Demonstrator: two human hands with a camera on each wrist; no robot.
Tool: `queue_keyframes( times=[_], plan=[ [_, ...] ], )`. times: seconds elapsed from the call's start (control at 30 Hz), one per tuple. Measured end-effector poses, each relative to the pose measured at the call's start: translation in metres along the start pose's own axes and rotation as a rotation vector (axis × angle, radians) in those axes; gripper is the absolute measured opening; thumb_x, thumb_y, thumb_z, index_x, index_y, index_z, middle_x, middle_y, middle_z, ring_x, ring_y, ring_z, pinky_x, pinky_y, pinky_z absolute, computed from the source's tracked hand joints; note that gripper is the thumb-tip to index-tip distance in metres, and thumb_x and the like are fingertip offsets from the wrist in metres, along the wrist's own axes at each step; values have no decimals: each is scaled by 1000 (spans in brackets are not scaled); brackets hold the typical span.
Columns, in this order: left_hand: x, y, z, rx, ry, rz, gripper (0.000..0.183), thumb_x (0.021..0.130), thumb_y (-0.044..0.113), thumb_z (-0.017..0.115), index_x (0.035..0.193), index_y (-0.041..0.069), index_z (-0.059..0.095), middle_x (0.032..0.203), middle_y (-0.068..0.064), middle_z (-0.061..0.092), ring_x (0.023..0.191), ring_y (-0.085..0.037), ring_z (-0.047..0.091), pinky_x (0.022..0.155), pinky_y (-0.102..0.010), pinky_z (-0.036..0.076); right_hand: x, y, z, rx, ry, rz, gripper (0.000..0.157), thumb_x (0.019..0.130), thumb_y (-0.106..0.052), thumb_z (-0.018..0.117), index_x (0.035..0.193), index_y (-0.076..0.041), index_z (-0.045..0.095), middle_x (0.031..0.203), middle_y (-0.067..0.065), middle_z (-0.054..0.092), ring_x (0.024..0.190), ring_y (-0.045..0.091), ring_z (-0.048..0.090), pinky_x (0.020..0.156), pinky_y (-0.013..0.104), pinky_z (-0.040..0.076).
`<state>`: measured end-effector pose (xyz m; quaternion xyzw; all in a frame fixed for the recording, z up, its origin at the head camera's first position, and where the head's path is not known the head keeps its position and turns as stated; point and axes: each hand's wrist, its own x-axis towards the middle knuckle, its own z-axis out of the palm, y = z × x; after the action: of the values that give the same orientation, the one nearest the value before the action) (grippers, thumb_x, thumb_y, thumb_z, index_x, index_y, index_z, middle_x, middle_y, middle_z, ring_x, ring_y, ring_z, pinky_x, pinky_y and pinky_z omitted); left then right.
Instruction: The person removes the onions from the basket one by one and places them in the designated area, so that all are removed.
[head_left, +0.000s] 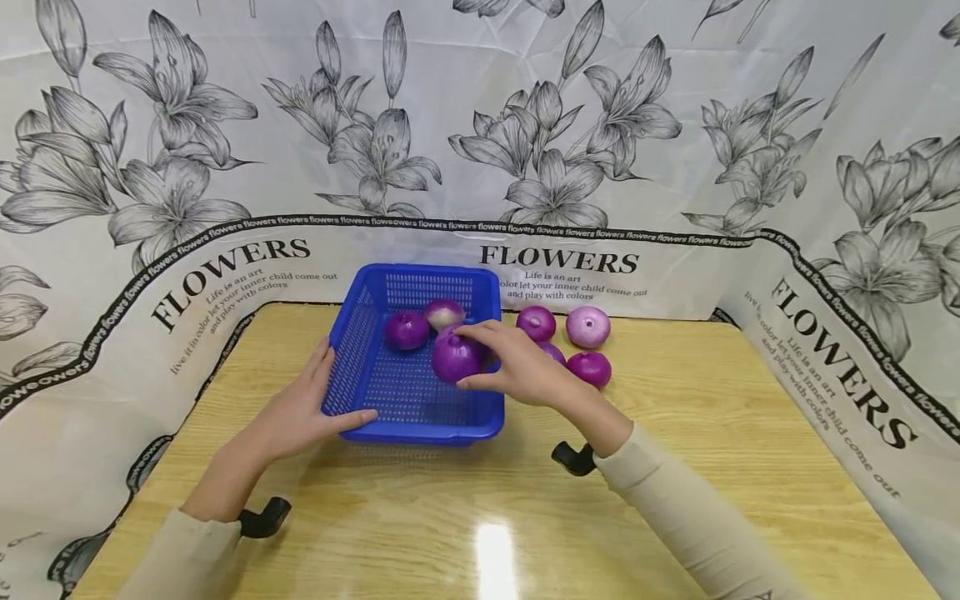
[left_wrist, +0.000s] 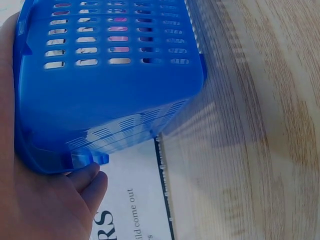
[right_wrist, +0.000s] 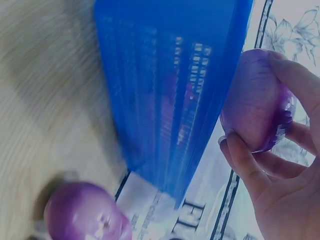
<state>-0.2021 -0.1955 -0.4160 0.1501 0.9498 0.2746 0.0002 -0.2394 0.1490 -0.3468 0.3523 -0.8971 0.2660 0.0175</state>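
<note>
A blue plastic basket [head_left: 420,417] with slotted walls stands on the table, two purple onions in its far half: a dark one [head_left: 407,331] and a paler-sided one [head_left: 445,313]. My left hand [head_left: 300,417] grips the basket's left near corner, thumb over the near rim and fingers along the left side. In the left wrist view, fingertips [left_wrist: 92,182] curl at the rim. My right hand [head_left: 517,362] holds another purple onion [head_left: 456,357] between thumb and fingers, over the basket's right part. The right wrist view shows this held onion [right_wrist: 257,102] at rim height.
Several more onions lie right of the basket, among them a pale one [head_left: 588,326] and a dark one [head_left: 589,368]; my right hand partly covers one. A flower-printed cloth [head_left: 420,167] rises behind and beside the wooden table [head_left: 675,467]. Black mounts [head_left: 573,458] stick out at both wrists.
</note>
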Motion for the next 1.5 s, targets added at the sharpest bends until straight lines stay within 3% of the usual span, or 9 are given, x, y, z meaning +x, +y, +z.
queue_keyframes(
  times=[0.17, 0.33, 0.53, 0.67, 0.8, 1.0, 1.17, 1.5],
  plan=[
    [0, 0, 0, -4, 0, 5, 128, 83, 77, 65, 164, 5, -3, 172, -13, -6, 152, -49, 17, 115, -68, 28, -11, 14, -12, 3, 22, 54, 74, 87, -38, 83, 148, -9, 54, 141, 15, 57, 114, 25, 63, 94, 42, 56],
    [1, 0, -1, -5, -8, -4, 128, 83, 78, 65, 164, 7, -4, 172, -11, -8, 152, -49, 17, 114, -68, 29, -19, 27, -24, 9, 49, 65, 75, 86, -40, 83, 148, -9, 55, 140, 13, 59, 118, 25, 62, 101, 43, 52],
    [0, -1, -2, -5, -13, -13, 129, 83, 78, 64, 164, 5, -4, 171, -12, -9, 152, -49, 16, 115, -68, 28, -28, 41, -36, 36, 60, 55, 71, 87, -35, 84, 146, -7, 56, 135, 14, 61, 120, 28, 62, 104, 47, 51],
    [-1, -1, -1, -10, 0, 1, 127, 83, 77, 65, 164, 7, -3, 172, -10, -9, 152, -48, 18, 114, -68, 29, -36, 55, -43, 33, 73, 64, 70, 87, -29, 84, 145, -3, 55, 144, 18, 57, 121, 33, 62, 100, 50, 53],
    [-1, -3, 0, -9, 4, 7, 127, 83, 77, 65, 165, 10, -3, 172, -9, -8, 152, -48, 20, 113, -69, 31, -43, 70, -53, 44, 87, 68, 68, 87, -24, 84, 146, -5, 55, 139, 17, 61, 116, 33, 65, 94, 49, 58],
    [0, -4, 1, -9, 9, 8, 126, 83, 78, 64, 165, 11, -5, 172, -7, -9, 152, -48, 20, 113, -69, 31, -59, 99, -73, 8, 153, 182, 67, 88, -21, 84, 143, 2, 54, 133, 23, 60, 113, 39, 64, 92, 52, 58],
    [0, -5, 1, 0, 2, -8, 127, 82, 79, 64, 165, 10, -5, 172, -8, -9, 152, -48, 18, 114, -68, 30, -71, 126, -85, -15, 185, 281, 71, 89, -22, 82, 147, 2, 48, 140, 28, 54, 115, 46, 62, 97, 57, 54],
    [1, -6, 3, 0, 17, 3, 126, 83, 78, 64, 165, 11, -5, 172, -8, -8, 151, -48, 22, 112, -69, 33, -93, 183, -86, -57, 332, 446, 76, 94, -33, 77, 151, 4, 42, 140, 38, 49, 118, 54, 57, 98, 64, 49]
  ],
)
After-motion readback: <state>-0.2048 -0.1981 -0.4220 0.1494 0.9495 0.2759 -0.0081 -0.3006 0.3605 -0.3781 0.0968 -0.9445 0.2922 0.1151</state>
